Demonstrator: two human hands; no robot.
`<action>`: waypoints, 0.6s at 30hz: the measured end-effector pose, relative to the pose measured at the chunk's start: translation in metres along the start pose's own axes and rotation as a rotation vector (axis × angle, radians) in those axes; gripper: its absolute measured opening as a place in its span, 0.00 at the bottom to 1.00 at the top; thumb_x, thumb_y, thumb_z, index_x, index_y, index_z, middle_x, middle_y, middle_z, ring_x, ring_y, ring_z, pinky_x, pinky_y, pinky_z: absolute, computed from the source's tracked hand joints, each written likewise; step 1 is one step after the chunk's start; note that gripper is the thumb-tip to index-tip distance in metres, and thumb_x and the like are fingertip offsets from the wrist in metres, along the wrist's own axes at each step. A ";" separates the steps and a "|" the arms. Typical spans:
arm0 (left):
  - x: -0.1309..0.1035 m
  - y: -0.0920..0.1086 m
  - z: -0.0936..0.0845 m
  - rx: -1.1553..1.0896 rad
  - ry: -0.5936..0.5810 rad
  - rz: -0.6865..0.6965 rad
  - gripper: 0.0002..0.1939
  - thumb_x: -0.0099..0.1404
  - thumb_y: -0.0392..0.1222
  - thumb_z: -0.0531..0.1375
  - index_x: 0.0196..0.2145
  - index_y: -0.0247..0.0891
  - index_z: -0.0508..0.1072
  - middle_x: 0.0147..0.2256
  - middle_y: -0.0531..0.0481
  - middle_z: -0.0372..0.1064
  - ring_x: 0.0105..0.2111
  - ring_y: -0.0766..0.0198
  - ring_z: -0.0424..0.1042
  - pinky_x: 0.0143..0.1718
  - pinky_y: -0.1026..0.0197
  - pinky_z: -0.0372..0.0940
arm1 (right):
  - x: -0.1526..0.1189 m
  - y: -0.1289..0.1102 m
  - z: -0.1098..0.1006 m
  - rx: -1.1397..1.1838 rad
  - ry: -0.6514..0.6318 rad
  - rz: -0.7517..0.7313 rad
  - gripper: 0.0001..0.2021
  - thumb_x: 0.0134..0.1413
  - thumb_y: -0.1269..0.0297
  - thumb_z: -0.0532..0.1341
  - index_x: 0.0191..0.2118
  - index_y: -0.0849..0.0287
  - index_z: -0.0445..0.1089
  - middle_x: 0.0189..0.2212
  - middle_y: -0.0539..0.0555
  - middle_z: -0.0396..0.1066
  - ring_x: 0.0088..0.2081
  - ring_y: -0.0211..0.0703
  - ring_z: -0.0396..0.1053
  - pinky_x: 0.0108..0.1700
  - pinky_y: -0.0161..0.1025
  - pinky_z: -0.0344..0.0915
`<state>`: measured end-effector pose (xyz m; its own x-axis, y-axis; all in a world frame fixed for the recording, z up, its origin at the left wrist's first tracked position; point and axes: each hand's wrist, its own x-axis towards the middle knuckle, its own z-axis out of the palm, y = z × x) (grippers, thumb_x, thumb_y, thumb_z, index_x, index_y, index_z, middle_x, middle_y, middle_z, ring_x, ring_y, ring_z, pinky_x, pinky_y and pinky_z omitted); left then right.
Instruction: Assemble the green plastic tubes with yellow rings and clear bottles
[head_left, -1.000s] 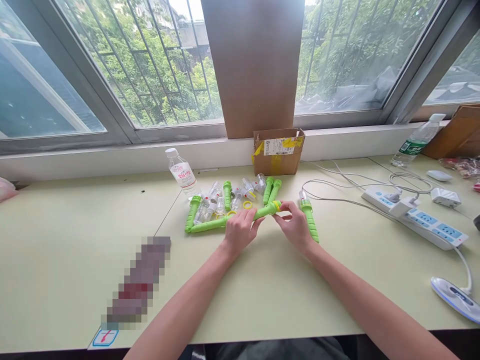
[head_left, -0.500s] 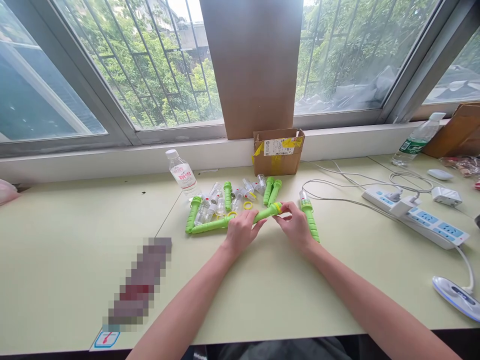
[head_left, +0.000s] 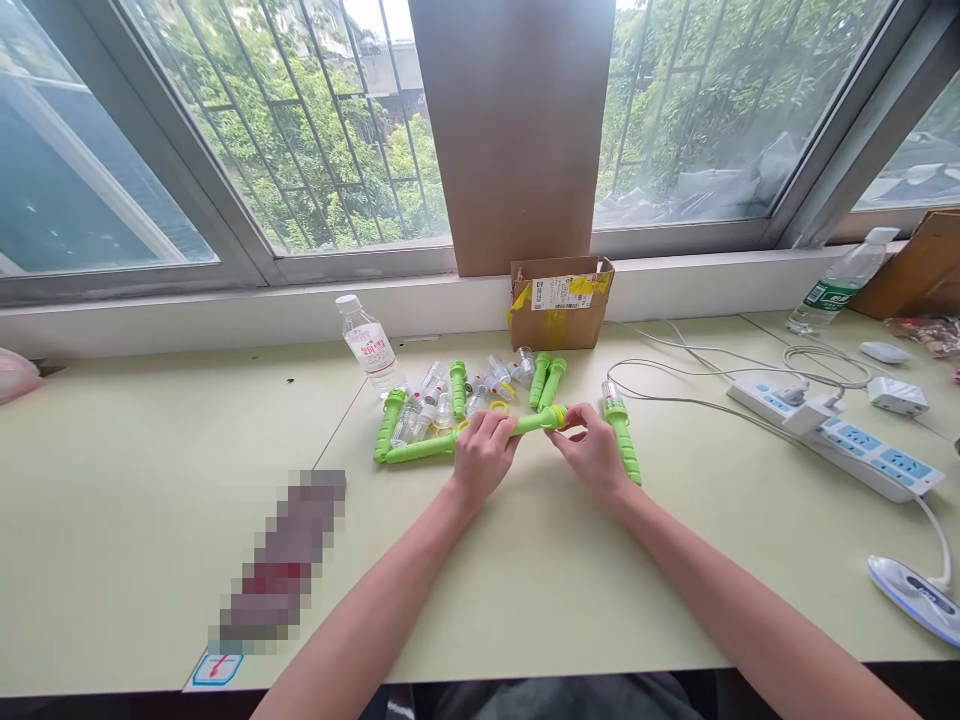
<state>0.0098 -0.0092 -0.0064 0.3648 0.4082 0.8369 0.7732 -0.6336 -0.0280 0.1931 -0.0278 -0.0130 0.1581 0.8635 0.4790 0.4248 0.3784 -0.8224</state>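
Note:
A green ribbed plastic handle [head_left: 531,424] lies across both my hands at the middle of the table. My left hand [head_left: 484,458] is closed around its shaft. At its wider right end, the fingers of my right hand [head_left: 592,450] pinch a yellow ring [head_left: 561,415] around the collar. Another green handle [head_left: 420,450] lies just left of my left hand, its right end partly hidden. Behind my hands are clear plastic tubes [head_left: 444,408], loose yellow rings and more green handles [head_left: 540,382]. Beside my right wrist rests a green handle [head_left: 624,440] with a clear piece in its top.
A water bottle [head_left: 371,350] stands behind the parts, and an open cardboard box [head_left: 559,310] is against the sill. To the right are a power strip [head_left: 840,435], cables and another bottle [head_left: 840,285]. A blurred dark item [head_left: 289,550] lies on the left.
The held green handle now lies more level, and my left hand has turned slightly with it. My right fingers stay at the yellow ring. The whole view has shifted a little.

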 end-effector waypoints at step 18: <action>-0.006 -0.001 0.002 0.036 -0.089 0.011 0.10 0.64 0.46 0.58 0.38 0.37 0.68 0.29 0.49 0.73 0.29 0.63 0.72 0.29 0.62 0.61 | 0.002 0.001 -0.001 0.004 -0.024 -0.002 0.13 0.49 0.56 0.62 0.34 0.56 0.59 0.37 0.56 0.70 0.35 0.45 0.71 0.26 0.40 0.73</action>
<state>0.0080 -0.0095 -0.0127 0.4162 0.4592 0.7848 0.7867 -0.6147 -0.0576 0.1942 -0.0263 -0.0125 0.1356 0.8704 0.4733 0.4219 0.3815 -0.8224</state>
